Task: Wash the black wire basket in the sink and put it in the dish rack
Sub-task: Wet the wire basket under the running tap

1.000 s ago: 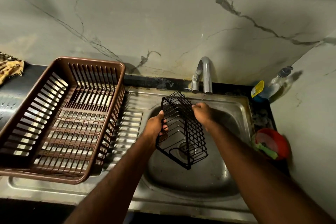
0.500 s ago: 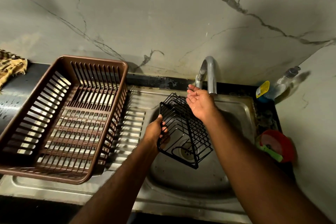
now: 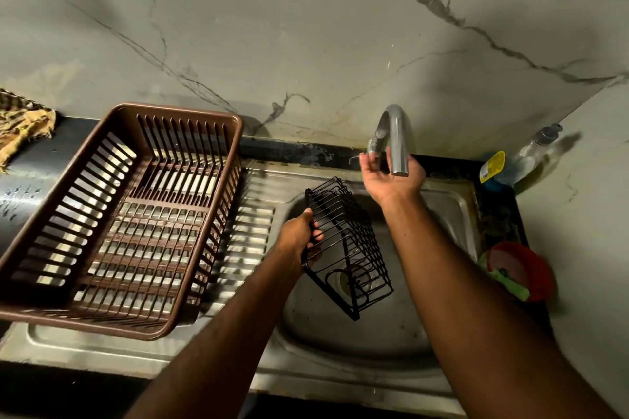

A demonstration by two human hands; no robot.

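Grey veined marble wall (image 3: pixel 306 44), black countertop (image 3: pixel 41 153), dim light

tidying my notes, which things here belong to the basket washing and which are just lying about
In use: black wire basket in left hand; steel sink; curved grey tap by right hand; brown plastic dish rack.
Idle: clear soap bottle; red bowl; tan cloth.
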